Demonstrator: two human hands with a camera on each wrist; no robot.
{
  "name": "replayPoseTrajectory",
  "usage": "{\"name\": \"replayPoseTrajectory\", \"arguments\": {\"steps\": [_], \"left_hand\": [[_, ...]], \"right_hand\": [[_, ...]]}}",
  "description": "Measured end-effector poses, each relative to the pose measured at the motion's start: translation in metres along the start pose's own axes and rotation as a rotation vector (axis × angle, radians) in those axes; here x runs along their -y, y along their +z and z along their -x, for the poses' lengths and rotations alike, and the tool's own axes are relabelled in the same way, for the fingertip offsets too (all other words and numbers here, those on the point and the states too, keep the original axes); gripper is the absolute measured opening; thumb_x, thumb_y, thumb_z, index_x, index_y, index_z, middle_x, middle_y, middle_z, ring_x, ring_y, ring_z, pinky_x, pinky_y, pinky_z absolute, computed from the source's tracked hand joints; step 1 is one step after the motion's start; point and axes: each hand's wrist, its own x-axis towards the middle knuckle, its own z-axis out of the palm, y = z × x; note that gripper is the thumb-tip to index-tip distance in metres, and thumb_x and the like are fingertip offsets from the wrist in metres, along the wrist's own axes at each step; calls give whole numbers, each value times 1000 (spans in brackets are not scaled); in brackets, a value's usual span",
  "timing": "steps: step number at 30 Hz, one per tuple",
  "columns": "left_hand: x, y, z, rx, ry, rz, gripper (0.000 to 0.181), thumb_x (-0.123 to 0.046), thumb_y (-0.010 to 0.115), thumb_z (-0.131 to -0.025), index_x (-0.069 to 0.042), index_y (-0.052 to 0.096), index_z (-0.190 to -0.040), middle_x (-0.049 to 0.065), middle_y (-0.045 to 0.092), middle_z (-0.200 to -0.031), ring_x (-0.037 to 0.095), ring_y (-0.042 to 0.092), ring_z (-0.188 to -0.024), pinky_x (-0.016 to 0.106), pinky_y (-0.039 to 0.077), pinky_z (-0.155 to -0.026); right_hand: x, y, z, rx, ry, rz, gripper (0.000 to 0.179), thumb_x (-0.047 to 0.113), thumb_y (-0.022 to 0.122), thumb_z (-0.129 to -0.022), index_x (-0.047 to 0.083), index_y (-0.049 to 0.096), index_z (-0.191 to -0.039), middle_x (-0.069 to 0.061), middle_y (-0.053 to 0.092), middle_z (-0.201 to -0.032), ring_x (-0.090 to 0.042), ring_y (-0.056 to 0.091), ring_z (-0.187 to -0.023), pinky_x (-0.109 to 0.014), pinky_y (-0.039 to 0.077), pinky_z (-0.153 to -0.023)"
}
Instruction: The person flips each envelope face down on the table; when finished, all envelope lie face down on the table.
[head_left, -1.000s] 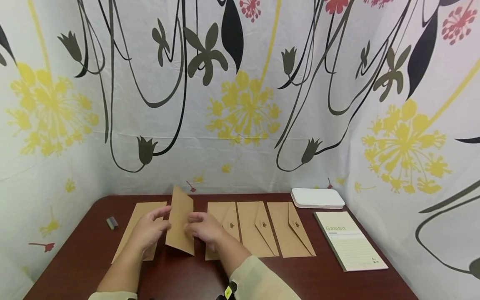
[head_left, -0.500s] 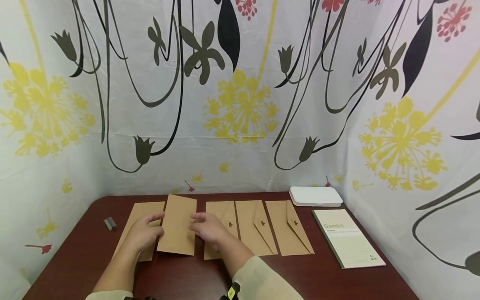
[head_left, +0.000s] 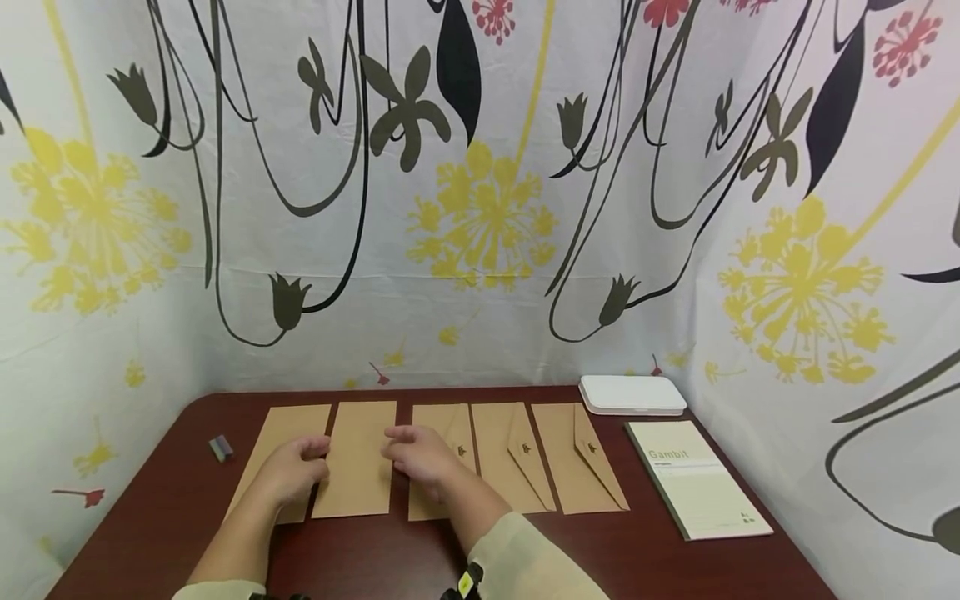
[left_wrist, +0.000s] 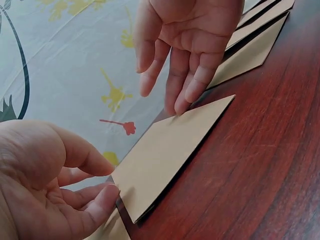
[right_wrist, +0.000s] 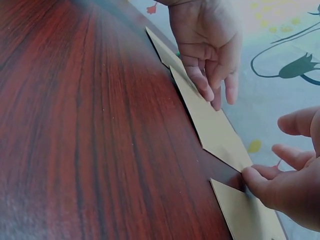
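The plain envelope (head_left: 356,458) between the left hand (head_left: 288,472) and right hand (head_left: 423,457), both relaxed, pinching nothing, lies flat on the table (head_left: 360,554); it and the matching envelope (head_left: 288,423) to its left look done, the three flap-up envelopes (head_left: 495,450) to its right seemingly remaining.

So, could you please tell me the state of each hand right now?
Left hand: open, at the left edge of an envelope.
Right hand: open, at the same envelope's right edge.
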Motion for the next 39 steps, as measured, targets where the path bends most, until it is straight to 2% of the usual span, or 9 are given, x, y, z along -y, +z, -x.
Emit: {"name": "replayPoseTrajectory", "arguments": {"steps": [3,6,10,15,20,26,30,35,39], "left_hand": [[-3,2,0,-10,1,-2,61,-8,59,-97,7,48,-155,32,51,-159,52,50,-145,49,55,-102],[-8,7,2,-35,4,48,60,-12,56,-101,4,46,-158,30,50,-161,49,54,-144,49,57,-104],[-16,17,2,-47,17,190,56,-15,52,-109,2,41,-161,28,49,-162,44,58,-141,43,61,-102],[-25,27,-1,-30,11,324,56,-15,50,-111,2,37,-163,29,47,-163,43,54,-145,44,59,-107],[-36,41,-4,-14,15,409,56,-11,51,-110,3,37,-163,29,47,-162,41,53,-144,44,58,-107],[-55,63,-6,10,40,451,56,-10,53,-108,3,40,-161,29,50,-160,42,55,-142,48,57,-109],[-68,79,-8,27,47,481,56,-11,55,-108,0,42,-161,26,51,-161,41,55,-144,47,56,-112],[-81,96,-9,62,82,515,55,-11,56,-108,0,44,-160,25,52,-161,42,53,-147,50,55,-113],[-80,101,-7,44,82,472,52,-9,56,-107,2,47,-157,26,55,-158,43,54,-146,52,55,-114]], "right_hand": [[-1,-5,0,4,-10,0,47,18,68,-103,1,62,-146,-18,65,-146,-25,68,-129,-43,57,-111],[-1,-16,2,7,-24,9,49,20,68,-103,1,61,-148,-18,68,-142,-29,70,-124,-44,60,-105],[-3,-34,7,13,-42,1,56,21,69,-102,-2,56,-152,-20,71,-135,-33,72,-114,-41,63,-91],[-6,-63,13,-2,-76,50,62,21,65,-104,-1,46,-159,-19,71,-129,-35,75,-104,-41,65,-79],[-9,-92,20,-37,-87,132,61,24,65,-106,4,45,-161,-17,71,-132,-33,75,-106,-43,66,-80],[-15,-119,26,-72,-85,203,65,28,64,-107,6,41,-164,-18,71,-129,-31,73,-96,-39,62,-72],[-20,-131,25,-88,-46,179,71,33,68,-105,5,41,-164,-20,73,-130,-27,71,-84,-36,59,-64],[-26,-136,23,-122,-51,165,68,28,67,-103,-2,44,-160,-22,76,-122,-24,73,-87,-33,57,-63],[-31,-138,21,-111,-52,163,65,22,66,-104,-4,44,-159,-21,79,-120,-25,78,-90,-31,58,-66]]}}
